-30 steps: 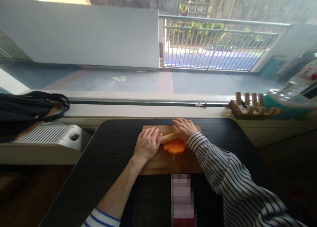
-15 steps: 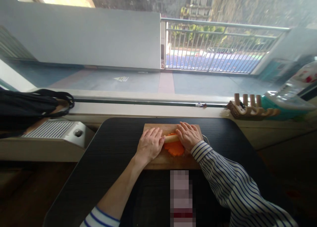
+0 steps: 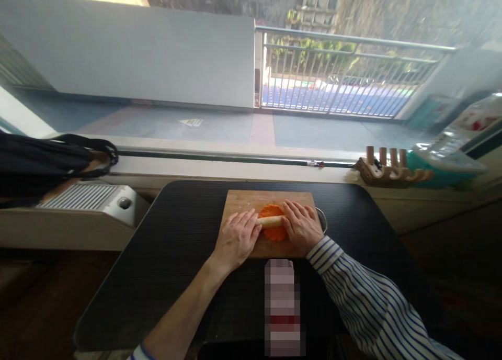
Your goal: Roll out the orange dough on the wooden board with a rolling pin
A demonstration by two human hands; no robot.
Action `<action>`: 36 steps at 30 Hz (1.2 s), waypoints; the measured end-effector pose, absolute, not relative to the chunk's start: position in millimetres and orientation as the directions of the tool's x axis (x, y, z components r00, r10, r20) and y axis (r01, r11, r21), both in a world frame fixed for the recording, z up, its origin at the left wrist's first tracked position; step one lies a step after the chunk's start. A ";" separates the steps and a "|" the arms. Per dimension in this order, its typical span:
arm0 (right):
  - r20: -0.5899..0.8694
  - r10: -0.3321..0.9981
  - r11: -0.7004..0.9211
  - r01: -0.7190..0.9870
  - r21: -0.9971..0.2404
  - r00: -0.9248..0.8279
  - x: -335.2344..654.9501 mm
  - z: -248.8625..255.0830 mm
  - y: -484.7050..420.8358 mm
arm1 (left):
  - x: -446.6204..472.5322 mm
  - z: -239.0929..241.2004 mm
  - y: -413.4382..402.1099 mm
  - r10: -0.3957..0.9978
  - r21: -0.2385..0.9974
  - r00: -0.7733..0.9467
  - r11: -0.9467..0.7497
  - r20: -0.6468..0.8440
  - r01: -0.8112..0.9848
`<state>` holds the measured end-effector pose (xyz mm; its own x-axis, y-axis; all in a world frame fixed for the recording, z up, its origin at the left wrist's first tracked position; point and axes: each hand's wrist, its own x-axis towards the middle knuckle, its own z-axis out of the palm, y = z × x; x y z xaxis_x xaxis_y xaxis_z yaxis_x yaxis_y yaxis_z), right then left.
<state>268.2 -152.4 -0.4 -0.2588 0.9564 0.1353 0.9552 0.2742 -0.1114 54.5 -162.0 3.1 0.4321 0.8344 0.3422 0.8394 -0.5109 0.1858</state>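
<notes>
At frame centre, the left hand (image 3: 235, 238) and right hand (image 3: 301, 225), both flat and unclenched, press a rolling pin (image 3: 270, 222) over orange dough (image 3: 275, 234) on the cutting board (image 3: 243, 200); flattening it further likely calls for even downward pressure.

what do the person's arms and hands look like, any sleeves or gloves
The left hand and right hand are bare, no gloves. The right sleeve is white with thin dark blue stripes and reaches the wrist. The left sleeve, same stripes, shows only at the bottom edge; the forearm is uncovered.
</notes>
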 end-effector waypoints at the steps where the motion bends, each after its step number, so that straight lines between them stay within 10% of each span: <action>1: 0.142 0.955 0.276 0.954 -0.115 -0.259 268.3 -0.6 -155.3 | 54.1 2.6 -164.0 0.835 0.192 0.432 -0.512 0.340 0.838; 26: 0.174 0.893 0.436 0.895 -0.097 -0.416 279.5 12.5 -171.0 | 46.0 10.4 -165.0 0.823 0.375 0.460 -0.564 0.334 0.736; 32: 0.215 0.899 0.407 0.910 -0.083 -0.382 290.0 17.2 -164.8 | 33.7 15.1 -153.5 0.889 0.618 -0.016 -0.305 0.457 0.725; 36: 0.154 0.961 0.263 0.926 -0.272 -0.228 292.9 21.7 -151.7 | 24.4 12.0 -144.0 0.940 0.802 -0.263 -0.019 0.219 0.597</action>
<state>292.9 -151.7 21.7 -0.2283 0.9613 0.1541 0.9257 0.2634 -0.2716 24.4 -144.0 12.0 -0.2632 0.9397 0.2185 0.5971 -0.0193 0.8019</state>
